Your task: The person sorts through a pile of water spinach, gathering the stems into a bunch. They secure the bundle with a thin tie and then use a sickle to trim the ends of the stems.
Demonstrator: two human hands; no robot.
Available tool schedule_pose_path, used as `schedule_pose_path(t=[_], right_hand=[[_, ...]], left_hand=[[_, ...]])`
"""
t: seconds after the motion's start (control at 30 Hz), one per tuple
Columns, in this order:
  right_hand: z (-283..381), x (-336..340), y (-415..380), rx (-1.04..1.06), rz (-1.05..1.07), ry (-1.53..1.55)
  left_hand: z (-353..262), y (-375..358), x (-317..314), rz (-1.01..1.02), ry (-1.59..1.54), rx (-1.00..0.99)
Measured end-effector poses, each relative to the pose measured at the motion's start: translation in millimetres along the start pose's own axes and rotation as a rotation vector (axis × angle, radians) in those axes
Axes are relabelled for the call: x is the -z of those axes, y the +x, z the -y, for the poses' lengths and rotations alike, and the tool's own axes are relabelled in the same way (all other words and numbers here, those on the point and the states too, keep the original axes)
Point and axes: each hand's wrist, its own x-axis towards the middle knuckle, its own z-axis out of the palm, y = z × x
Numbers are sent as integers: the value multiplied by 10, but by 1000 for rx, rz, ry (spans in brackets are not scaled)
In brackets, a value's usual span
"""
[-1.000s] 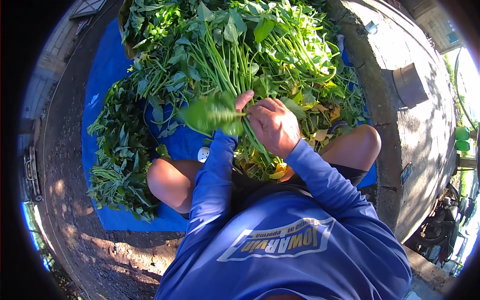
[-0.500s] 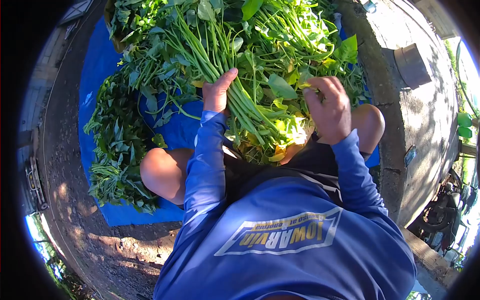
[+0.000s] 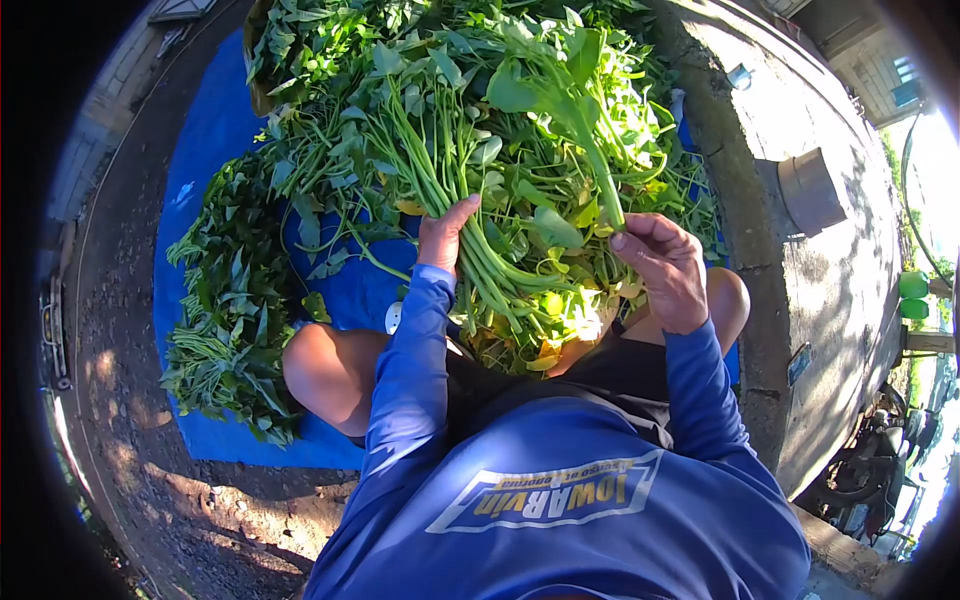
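Head view: long green-stemmed leafy bunch (image 3: 470, 230) in left hand (image 3: 440, 235)

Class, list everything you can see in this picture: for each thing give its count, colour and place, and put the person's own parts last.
bunch of stems: one, green, in front of the knees, held by the left hand
single stem: one, green with leaves on top, pinched in the right hand
heap of greens: one large, green, on the sheet ahead
side pile of leaves: one, dark green, left on the sheet
sheet: one, blue, on the dirt ground
concrete slab: one, grey, right
pot: one, brown, on the slab
knees: two, bare, over the sheet
sleeves: two, blue
left hand: one, gripping the bunch
right hand: one, holding the single stem
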Motion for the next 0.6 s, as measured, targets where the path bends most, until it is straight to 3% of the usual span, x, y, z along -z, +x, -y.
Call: schedule_pose_path(t=[0.17,0.33,0.37,0.43,0.5,0.53,0.6], right_hand=[[421,38,118,189,-143,-341],[275,-255,552,459,-182,-710],[161,-367,603,398,-148,-745],[-239,-615,629,309,-17,-810],[-828,-724,601,218,198,-902],[-1057,-760,571,150,215,-847],[-1208,-837,572,176,193,-816]], left_hand=[[-117,-113,-94,12,2,45],[-44,-61,-69,42,-11,32],[-8,-27,-24,66,-20,100],[5,-10,53,94,-144,418],[126,-65,118,220,-283,496],[110,-32,132,299,-346,511],[160,-25,191,259,-400,480]])
